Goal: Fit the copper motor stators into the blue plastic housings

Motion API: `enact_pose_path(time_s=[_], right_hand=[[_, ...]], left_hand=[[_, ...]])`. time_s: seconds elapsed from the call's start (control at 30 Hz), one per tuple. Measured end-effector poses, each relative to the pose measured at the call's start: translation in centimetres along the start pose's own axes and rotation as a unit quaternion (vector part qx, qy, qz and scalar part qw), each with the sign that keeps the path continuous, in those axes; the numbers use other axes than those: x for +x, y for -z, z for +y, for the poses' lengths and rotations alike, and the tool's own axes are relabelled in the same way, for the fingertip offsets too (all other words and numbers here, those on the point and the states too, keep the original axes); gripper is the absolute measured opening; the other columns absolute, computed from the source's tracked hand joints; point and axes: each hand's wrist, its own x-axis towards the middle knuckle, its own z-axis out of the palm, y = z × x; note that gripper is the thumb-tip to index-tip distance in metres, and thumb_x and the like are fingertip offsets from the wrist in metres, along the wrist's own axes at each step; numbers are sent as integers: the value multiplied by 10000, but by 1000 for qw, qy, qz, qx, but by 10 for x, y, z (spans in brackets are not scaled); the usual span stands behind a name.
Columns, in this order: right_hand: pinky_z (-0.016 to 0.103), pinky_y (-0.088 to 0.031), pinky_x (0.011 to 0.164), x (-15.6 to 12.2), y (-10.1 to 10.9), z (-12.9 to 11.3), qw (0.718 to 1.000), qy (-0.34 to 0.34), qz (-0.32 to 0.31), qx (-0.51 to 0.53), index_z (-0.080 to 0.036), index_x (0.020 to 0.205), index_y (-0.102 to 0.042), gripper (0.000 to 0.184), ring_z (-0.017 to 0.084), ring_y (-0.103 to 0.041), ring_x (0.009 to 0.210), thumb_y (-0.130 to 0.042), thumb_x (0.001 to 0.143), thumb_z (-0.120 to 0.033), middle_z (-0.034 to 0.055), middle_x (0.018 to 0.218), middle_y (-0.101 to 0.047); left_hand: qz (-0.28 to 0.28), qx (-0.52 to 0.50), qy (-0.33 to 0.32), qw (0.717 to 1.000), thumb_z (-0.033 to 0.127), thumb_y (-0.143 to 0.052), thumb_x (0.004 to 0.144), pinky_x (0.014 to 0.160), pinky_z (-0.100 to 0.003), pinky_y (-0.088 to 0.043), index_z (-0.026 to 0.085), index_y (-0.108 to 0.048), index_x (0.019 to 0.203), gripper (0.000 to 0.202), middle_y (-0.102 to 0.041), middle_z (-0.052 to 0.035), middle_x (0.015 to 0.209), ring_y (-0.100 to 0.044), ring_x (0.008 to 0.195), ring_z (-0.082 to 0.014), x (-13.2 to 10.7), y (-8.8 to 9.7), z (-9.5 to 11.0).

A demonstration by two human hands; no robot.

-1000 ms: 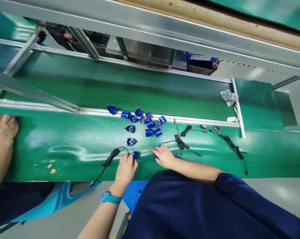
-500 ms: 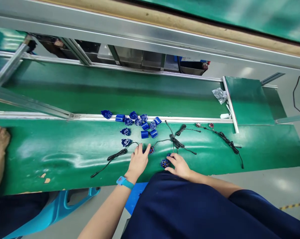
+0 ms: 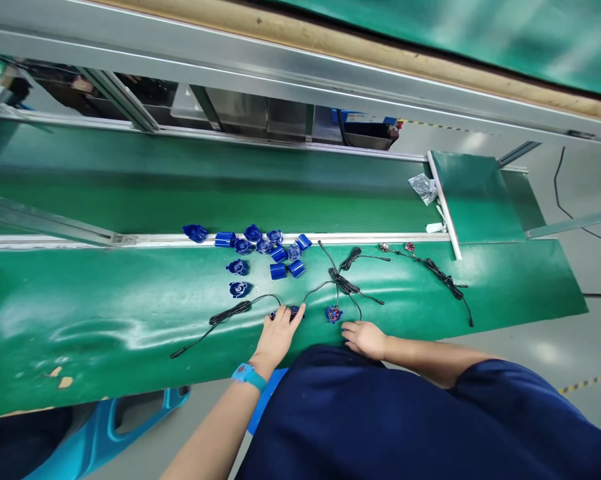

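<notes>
My left hand (image 3: 278, 337) rests low over the bench with fingers stretched and thumb apart. Between thumb and fingers sits a blue round housing (image 3: 295, 312) with a reddish inside, and a second blue part shows behind the fingers. My right hand (image 3: 364, 339) has its fingers curled together at the front of the bench; a bit of blue shows at the fingertips, mostly hidden. Just left of it, apart from it, stands a blue housing (image 3: 333, 314) with a red and metallic inside. Thin cables run from these parts to a bundled black cable (image 3: 345, 282).
Several blue housings (image 3: 238, 267) cluster toward the white rail (image 3: 350, 238). A coiled black cable (image 3: 230, 312) lies left, another cable (image 3: 443, 277) right, with two small round parts (image 3: 409, 247). A clear plastic bag (image 3: 423, 189) lies beyond. A metal shelf beam (image 3: 300, 80) crosses above.
My right hand has drawn back rightward from one blue housing, which now stands free. My left hand has shifted over the housing. The view has turned; the other person's hand has left view.
</notes>
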Motion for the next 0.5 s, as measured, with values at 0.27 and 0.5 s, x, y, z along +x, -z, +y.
enact_pose_path(time_s=[0.27, 0.5], right_hand=[[548, -442, 1010, -17, -34, 10, 963, -183, 196, -39, -134, 1486, -416, 590, 393, -386, 1346, -529, 918, -246, 260, 1542, -290], [488, -511, 935, 24, -33, 5, 965, -182, 187, -43, -256, 1540, -355, 660, 369, -480, 1272, -573, 943, -437, 221, 1496, -362]], left_hand=[[23, -29, 10, 999, 104, -407, 956, 907, -545, -492, 398, -273, 1547, 674, -400, -198, 1487, -433, 1329, -362, 10, -2, 8], [20, -58, -29, 998, 66, -392, 946, 885, -519, -490, 266, -471, 1434, 533, -573, -178, 1198, -494, 1215, -337, 3, 13, 12]])
